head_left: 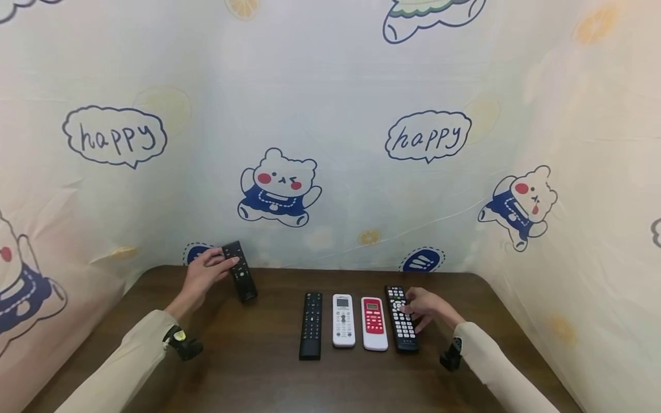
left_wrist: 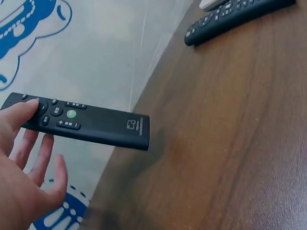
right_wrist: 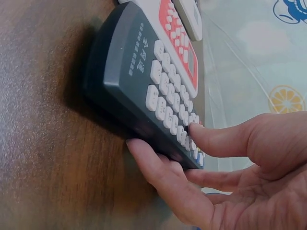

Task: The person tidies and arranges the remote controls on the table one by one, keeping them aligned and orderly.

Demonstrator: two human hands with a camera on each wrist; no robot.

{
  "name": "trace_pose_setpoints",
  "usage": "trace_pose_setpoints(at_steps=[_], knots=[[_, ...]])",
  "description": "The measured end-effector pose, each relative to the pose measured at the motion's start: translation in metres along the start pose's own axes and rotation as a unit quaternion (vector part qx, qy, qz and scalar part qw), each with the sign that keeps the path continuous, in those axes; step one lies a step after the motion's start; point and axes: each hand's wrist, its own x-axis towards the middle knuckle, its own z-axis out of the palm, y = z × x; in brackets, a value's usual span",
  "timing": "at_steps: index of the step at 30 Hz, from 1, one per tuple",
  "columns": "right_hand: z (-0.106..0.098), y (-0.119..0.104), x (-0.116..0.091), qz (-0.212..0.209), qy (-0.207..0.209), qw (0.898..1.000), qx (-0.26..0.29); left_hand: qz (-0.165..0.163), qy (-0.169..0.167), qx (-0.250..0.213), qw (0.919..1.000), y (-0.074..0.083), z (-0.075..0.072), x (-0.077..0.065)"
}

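My left hand (head_left: 203, 276) pinches a slim black remote control (head_left: 245, 281) near its upper end, thumb on the button face and fingers behind it. In the left wrist view this remote (left_wrist: 100, 125) is lifted above the table, its lower end pointing away from the hand. On the right, my right hand (head_left: 430, 308) grips a black remote control with white buttons (head_left: 405, 328). The right wrist view has that thumb (right_wrist: 223, 140) on the keys of the remote (right_wrist: 132, 62) and the other fingers against its side edge, partly hidden.
Between the hands lie a long black remote (head_left: 310, 327), a white remote (head_left: 343, 335) and a red-and-white remote (head_left: 374, 338), side by side on the brown wooden table (head_left: 248, 367). A printed cloth (head_left: 351, 195) hangs behind the table's far edge and along both sides.
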Motion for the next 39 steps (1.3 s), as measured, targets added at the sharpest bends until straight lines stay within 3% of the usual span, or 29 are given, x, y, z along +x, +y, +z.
trace_pose_setpoints(at_steps=[10,16,23,28,39], knots=[[0.0,0.003,0.0,-0.007,0.015,1.0,-0.016,0.051,-0.068,0.007,0.9964,0.012,0.01,-0.004],[0.001,0.004,0.001,-0.004,0.02,1.0,-0.019,0.038,-0.097,0.023,0.9943,0.011,0.014,-0.007],[0.003,0.008,0.002,-0.005,0.014,1.0,-0.028,0.001,-0.1,0.031,0.9945,0.005,0.015,-0.014],[0.003,0.006,0.005,0.011,0.004,1.0,-0.029,-0.004,-0.109,0.032,0.9935,-0.004,0.017,-0.015],[0.003,0.001,0.005,0.003,0.001,1.0,-0.023,0.045,-0.114,0.02,0.9922,-0.011,0.025,-0.016]])
